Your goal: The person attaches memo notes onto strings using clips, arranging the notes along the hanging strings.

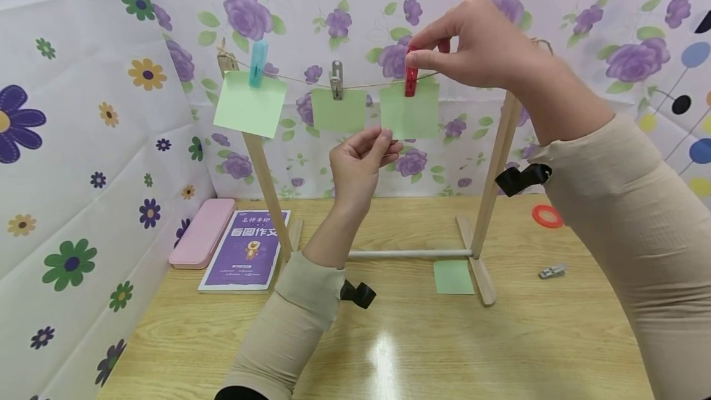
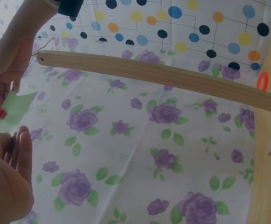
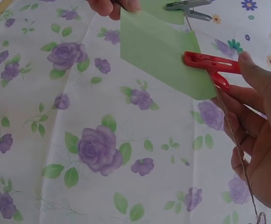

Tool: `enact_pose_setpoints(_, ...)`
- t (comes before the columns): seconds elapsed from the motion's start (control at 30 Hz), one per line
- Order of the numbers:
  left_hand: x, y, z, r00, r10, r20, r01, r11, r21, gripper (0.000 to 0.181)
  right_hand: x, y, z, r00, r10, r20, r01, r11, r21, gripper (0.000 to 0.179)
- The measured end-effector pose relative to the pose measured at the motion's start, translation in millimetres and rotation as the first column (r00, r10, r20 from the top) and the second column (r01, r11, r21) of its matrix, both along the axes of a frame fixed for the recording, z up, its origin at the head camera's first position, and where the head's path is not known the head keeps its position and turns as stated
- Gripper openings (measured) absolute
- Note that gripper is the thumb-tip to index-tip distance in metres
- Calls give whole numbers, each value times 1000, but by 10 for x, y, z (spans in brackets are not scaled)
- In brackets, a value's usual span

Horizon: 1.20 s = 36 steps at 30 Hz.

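My right hand (image 1: 483, 48) pinches a red clothespin (image 1: 410, 82) between thumb and fingers. The pin sits over the string (image 1: 366, 85) at the top edge of a square green paper (image 1: 419, 117). In the right wrist view, the nose of the red clothespin (image 3: 203, 60) overlaps the paper and the string. Below, my left hand (image 1: 358, 165) pinches the same paper's lower left corner between thumb and fingers. To its left, a grey clip (image 1: 336, 82) holds a second green paper (image 1: 339, 116). A light blue clothespin (image 1: 258, 65) holds a third green paper (image 1: 250, 107) near the left post.
The string spans a wooden frame with a right post (image 1: 497, 159) and white crossbar (image 1: 411, 254). Another green paper (image 1: 452, 278) lies by the right foot. A loose grey clip (image 1: 552, 271) and red ring (image 1: 547, 216) lie right; a purple book (image 1: 244, 255) and pink case (image 1: 202, 233) left.
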<state>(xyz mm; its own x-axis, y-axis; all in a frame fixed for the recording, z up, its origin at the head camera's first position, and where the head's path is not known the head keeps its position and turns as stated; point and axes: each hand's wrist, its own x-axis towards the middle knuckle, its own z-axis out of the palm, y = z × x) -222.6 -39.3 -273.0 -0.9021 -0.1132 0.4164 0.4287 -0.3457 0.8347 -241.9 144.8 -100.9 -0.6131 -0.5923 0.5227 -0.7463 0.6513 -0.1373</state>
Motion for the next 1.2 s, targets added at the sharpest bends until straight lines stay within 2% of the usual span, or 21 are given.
enact_pose_setpoints(0.27, 10, 3, -16, 1000, 2, 7, -1, 1000, -6, 21, 2, -38, -34, 1000, -5, -9, 5, 1000, -4, 31)
enact_pose_setpoints(0.37, 14, 2, -22, 1000, 1, 7, -1, 1000, -7, 21, 15, -41, -49, 998, -18, -59, 17, 1000, -16, 37)
enact_pose_setpoints(0.47, 15, 7, -31, 1000, -2, 9, 2, 1000, -15, 21, 31, -32, -90, 987, -2, -160, -10, 997, -74, 41)
enact_pose_setpoints(0.57, 16, 13, -40, 1000, -9, 13, 10, 1000, -19, 22, 25, -16, -153, 951, 53, -304, -100, 985, -141, 39)
enact_pose_setpoints(0.7, 14, 16, -42, 1000, -16, 3, 16, 1000, -24, 22, 5, 9, -274, 869, 104, -484, -221, 956, -190, 39)
enact_pose_setpoints(0.77, 13, 17, -42, 1000, -15, 0, 15, 999, -36, 22, 8, 11, -354, 822, 94, -561, -264, 937, -230, 45)
enact_pose_setpoints(0.83, 7, 18, -43, 1000, -17, 2, 17, 999, -52, 23, 24, 4, -448, 777, 63, -626, -307, 907, -290, 53)
enact_pose_setpoints(0.93, -5, 14, -53, 1000, -17, 13, 18, 997, -75, 24, 74, -14, -594, 717, -4, -697, -374, 842, -390, 61)
enact_pose_setpoints(1.03, -11, -2, -75, 1000, -9, 26, 12, 995, -100, 25, 154, -19, -725, 692, -62, -719, -419, 777, -470, 65)
enact_pose_setpoints(1.1, -12, -16, -95, 999, -3, 32, 6, 993, -118, 26, 209, -2, -810, 694, -94, -713, -423, 749, -510, 67)
enact_pose_setpoints(1.2, -18, -39, -122, 999, 6, 36, -1, 990, -141, 28, 270, 51, -938, 708, -117, -696, -413, 731, -543, 69)
